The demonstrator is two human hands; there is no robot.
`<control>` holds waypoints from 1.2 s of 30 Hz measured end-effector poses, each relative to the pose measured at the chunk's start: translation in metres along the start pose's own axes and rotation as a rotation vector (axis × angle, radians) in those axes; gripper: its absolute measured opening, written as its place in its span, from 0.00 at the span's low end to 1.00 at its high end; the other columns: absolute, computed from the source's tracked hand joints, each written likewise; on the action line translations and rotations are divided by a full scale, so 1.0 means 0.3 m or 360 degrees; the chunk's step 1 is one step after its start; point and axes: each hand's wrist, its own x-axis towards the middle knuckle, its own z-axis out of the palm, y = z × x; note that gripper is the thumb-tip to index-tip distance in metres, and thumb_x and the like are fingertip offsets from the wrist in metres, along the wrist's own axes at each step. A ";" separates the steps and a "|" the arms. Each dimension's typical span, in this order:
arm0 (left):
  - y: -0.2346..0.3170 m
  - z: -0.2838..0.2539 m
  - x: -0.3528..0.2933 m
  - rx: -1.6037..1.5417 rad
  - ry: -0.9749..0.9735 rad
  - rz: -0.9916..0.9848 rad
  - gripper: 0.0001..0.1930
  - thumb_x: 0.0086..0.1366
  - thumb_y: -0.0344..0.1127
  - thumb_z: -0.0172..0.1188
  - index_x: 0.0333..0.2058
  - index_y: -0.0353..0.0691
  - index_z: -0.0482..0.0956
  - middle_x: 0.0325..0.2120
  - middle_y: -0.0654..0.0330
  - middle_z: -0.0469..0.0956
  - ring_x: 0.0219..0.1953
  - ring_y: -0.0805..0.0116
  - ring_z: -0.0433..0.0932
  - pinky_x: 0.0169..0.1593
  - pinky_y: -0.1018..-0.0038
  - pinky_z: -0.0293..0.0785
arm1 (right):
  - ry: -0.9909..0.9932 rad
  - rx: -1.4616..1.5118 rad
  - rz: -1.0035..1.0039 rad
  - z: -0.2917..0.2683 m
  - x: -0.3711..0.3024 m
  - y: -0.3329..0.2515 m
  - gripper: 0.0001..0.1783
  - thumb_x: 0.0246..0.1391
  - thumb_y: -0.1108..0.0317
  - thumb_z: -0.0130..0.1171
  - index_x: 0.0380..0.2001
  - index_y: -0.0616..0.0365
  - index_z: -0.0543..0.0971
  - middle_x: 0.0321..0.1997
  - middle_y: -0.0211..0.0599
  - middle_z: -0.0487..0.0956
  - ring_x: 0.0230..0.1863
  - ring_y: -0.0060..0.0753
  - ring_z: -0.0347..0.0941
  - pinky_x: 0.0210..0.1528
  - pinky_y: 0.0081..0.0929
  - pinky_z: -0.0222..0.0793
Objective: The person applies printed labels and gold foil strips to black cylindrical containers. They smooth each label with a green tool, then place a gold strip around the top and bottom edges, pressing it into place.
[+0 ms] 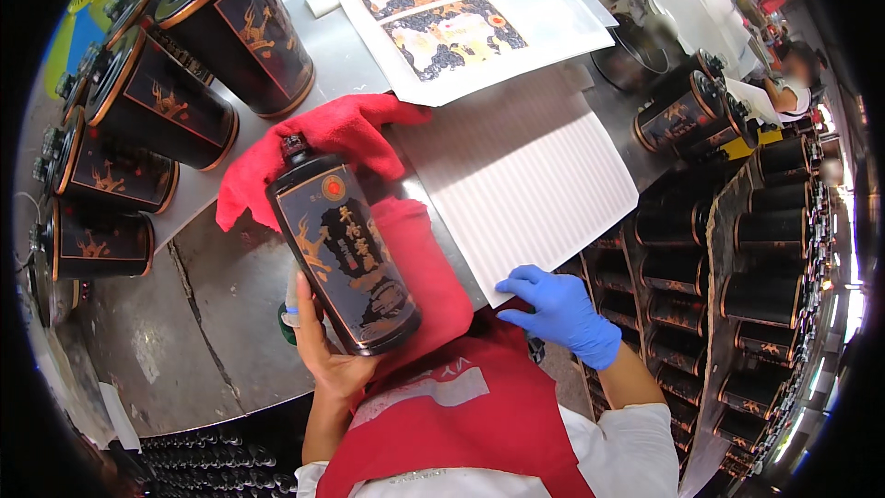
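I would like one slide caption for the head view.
Left hand holding a black bottle, blue-gloved right hand at the near corner of a white striped sheet.

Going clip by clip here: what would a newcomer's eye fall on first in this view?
Probably the dark bottle near the middle, held aslant in the left hand, with a bright red cloth behind its neck. Next, the right hand, gloved in blue, at the near corner of the white sheet. More dark containers crowd the upper left, and rows of similar ones fill the right.
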 end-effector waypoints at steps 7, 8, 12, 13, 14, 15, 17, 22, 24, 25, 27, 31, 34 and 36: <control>0.030 0.021 -0.007 -0.0145 0.0090 -0.0096 0.54 0.41 0.25 0.73 0.64 0.30 0.46 0.53 0.47 0.67 0.51 0.59 0.72 0.52 0.67 0.69 | -0.0015 0.0027 -0.0262 -0.016 0.034 0.008 0.11 0.48 0.60 0.59 0.33 0.53 0.75 0.36 0.35 0.73 0.32 0.40 0.75 0.32 0.35 0.72; 0.033 0.008 -0.012 -0.0120 0.0069 -0.0119 0.55 0.40 0.26 0.74 0.64 0.30 0.47 0.53 0.48 0.67 0.50 0.60 0.72 0.52 0.68 0.69 | -0.0071 -0.0028 -0.0271 -0.017 0.038 0.010 0.12 0.48 0.60 0.59 0.34 0.52 0.75 0.37 0.34 0.74 0.33 0.40 0.75 0.32 0.34 0.72; 0.032 0.021 -0.019 -0.0065 0.0081 -0.0205 0.56 0.36 0.26 0.74 0.64 0.31 0.48 0.55 0.50 0.65 0.53 0.61 0.69 0.55 0.70 0.66 | -0.0197 -0.0180 -0.0317 -0.024 0.039 0.029 0.12 0.50 0.60 0.57 0.37 0.52 0.75 0.39 0.32 0.74 0.34 0.40 0.76 0.33 0.33 0.72; 0.029 0.025 -0.021 -0.0063 0.0081 -0.0205 0.56 0.36 0.26 0.74 0.64 0.31 0.48 0.55 0.50 0.65 0.54 0.61 0.68 0.56 0.70 0.65 | -0.0202 -0.0204 -0.0334 -0.023 0.039 0.036 0.12 0.50 0.61 0.57 0.37 0.52 0.75 0.38 0.32 0.74 0.34 0.40 0.75 0.32 0.34 0.72; 0.035 0.024 -0.027 -0.0145 0.0090 -0.0247 0.56 0.36 0.26 0.74 0.64 0.33 0.48 0.56 0.51 0.64 0.56 0.61 0.66 0.57 0.69 0.62 | -0.0132 -0.0095 -0.0360 -0.011 0.040 0.045 0.11 0.48 0.60 0.58 0.33 0.52 0.75 0.36 0.36 0.72 0.33 0.42 0.75 0.31 0.38 0.71; 0.034 0.028 -0.030 -0.0174 0.0091 -0.0254 0.57 0.36 0.26 0.74 0.64 0.33 0.48 0.56 0.51 0.64 0.56 0.61 0.66 0.57 0.69 0.63 | -0.0140 -0.0094 -0.0374 -0.008 0.044 0.056 0.11 0.48 0.59 0.58 0.32 0.52 0.76 0.36 0.36 0.72 0.33 0.42 0.75 0.31 0.38 0.71; 0.031 0.032 -0.032 -0.0223 0.0094 -0.0275 0.57 0.36 0.26 0.74 0.64 0.34 0.48 0.57 0.51 0.63 0.56 0.61 0.66 0.57 0.69 0.63 | -0.0162 -0.0083 -0.0406 -0.008 0.054 0.069 0.10 0.49 0.59 0.57 0.31 0.52 0.76 0.35 0.37 0.73 0.33 0.42 0.75 0.31 0.38 0.71; 0.027 0.028 -0.030 -0.0214 0.0102 -0.0252 0.57 0.37 0.30 0.76 0.65 0.36 0.48 0.57 0.52 0.63 0.55 0.61 0.67 0.56 0.69 0.65 | -0.0087 0.0057 -0.0152 -0.053 0.088 0.074 0.09 0.49 0.61 0.55 0.30 0.54 0.78 0.34 0.40 0.76 0.35 0.46 0.75 0.37 0.38 0.71; -0.018 0.008 -0.046 -0.0088 0.0121 -0.0159 0.58 0.37 0.31 0.76 0.66 0.40 0.47 0.57 0.56 0.63 0.53 0.62 0.69 0.53 0.70 0.68 | 0.0229 0.0233 0.0036 -0.074 0.130 0.125 0.10 0.48 0.63 0.54 0.31 0.55 0.78 0.34 0.43 0.78 0.36 0.47 0.75 0.41 0.38 0.71; -0.007 0.014 -0.043 -0.0085 0.0103 -0.0162 0.58 0.37 0.30 0.75 0.66 0.40 0.47 0.57 0.55 0.63 0.53 0.62 0.69 0.52 0.70 0.69 | 0.0482 0.0334 0.0148 -0.100 0.144 0.172 0.11 0.48 0.64 0.54 0.33 0.57 0.79 0.35 0.45 0.78 0.37 0.48 0.75 0.43 0.37 0.70; 0.005 0.019 -0.027 -0.0055 0.0039 -0.0106 0.58 0.37 0.32 0.76 0.66 0.40 0.47 0.56 0.55 0.64 0.52 0.62 0.70 0.52 0.71 0.70 | 0.0667 0.0597 0.0444 -0.180 0.139 0.255 0.13 0.50 0.64 0.54 0.35 0.62 0.78 0.33 0.46 0.80 0.36 0.37 0.77 0.42 0.30 0.71; 0.016 0.002 -0.017 0.0021 0.0009 -0.0107 0.61 0.36 0.39 0.79 0.65 0.38 0.47 0.56 0.54 0.64 0.52 0.64 0.71 0.51 0.71 0.70 | 0.1097 0.0766 0.0691 -0.269 0.117 0.382 0.13 0.52 0.64 0.55 0.34 0.64 0.77 0.27 0.35 0.78 0.30 0.24 0.72 0.36 0.23 0.68; 0.020 0.002 -0.020 0.0006 0.0011 -0.0150 0.61 0.37 0.42 0.79 0.65 0.38 0.47 0.57 0.53 0.64 0.52 0.64 0.70 0.52 0.71 0.69 | 0.1339 0.0821 0.0696 -0.285 0.071 0.451 0.13 0.53 0.64 0.55 0.35 0.65 0.77 0.28 0.33 0.77 0.31 0.21 0.70 0.37 0.21 0.67; 0.011 -0.001 -0.027 0.0009 0.0023 -0.0143 0.61 0.37 0.43 0.79 0.65 0.38 0.47 0.57 0.53 0.64 0.53 0.63 0.69 0.52 0.70 0.69 | 0.1527 0.0898 0.0729 -0.281 0.037 0.480 0.12 0.54 0.65 0.54 0.35 0.65 0.76 0.28 0.32 0.76 0.32 0.20 0.69 0.37 0.21 0.66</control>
